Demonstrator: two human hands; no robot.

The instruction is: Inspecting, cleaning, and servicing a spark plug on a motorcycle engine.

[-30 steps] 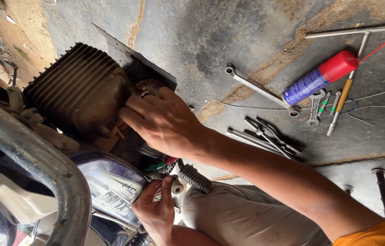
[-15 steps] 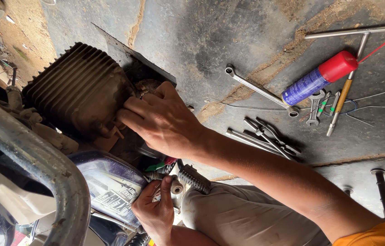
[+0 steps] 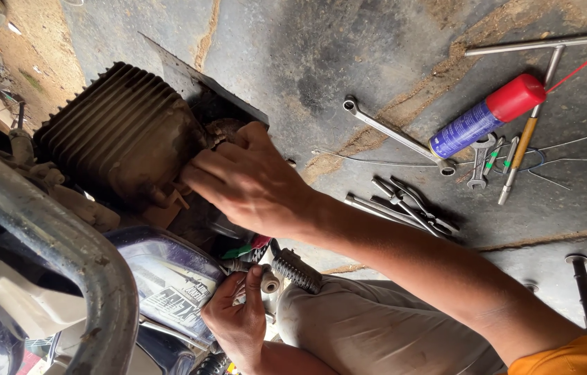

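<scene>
Engine block (image 3: 116, 132), dark, ribbed and caked with grime, sits at the left of the frame beneath a motorbike, close above the stained concrete floor (image 3: 376, 48). My right hand (image 3: 248, 180) presses against the block's dirty side, fingers (image 3: 199, 170) bunched together on a small fitting there, though I cannot tell exactly what they pinch. Lower down, my left hand (image 3: 238, 319) is curled beside a purple side panel (image 3: 168, 278), its fingers closed on a thin metal tool (image 3: 255, 285) whose pale round end shows just past the thumb. A ribbed black footpeg (image 3: 297, 271) juts out just beside that hand, over my grey trouser leg (image 3: 376, 333). A thick, rusty crash bar (image 3: 50, 243) curves across the lower left corner. Well apart from both hands, tools lie scattered on the floor to the right: a long ring spanner (image 3: 394, 135), a blue spray can with a red cap (image 3: 488, 114) touching the spanner's far end, a small open spanner (image 3: 479, 161), a wooden-handled screwdriver (image 3: 519, 156), a long steel rod (image 3: 543, 43) near the top edge, and a cluster of pliers and spanners (image 3: 404, 205) just below the long spanner. Loose wire (image 3: 571, 146) trails across the concrete near the can.
</scene>
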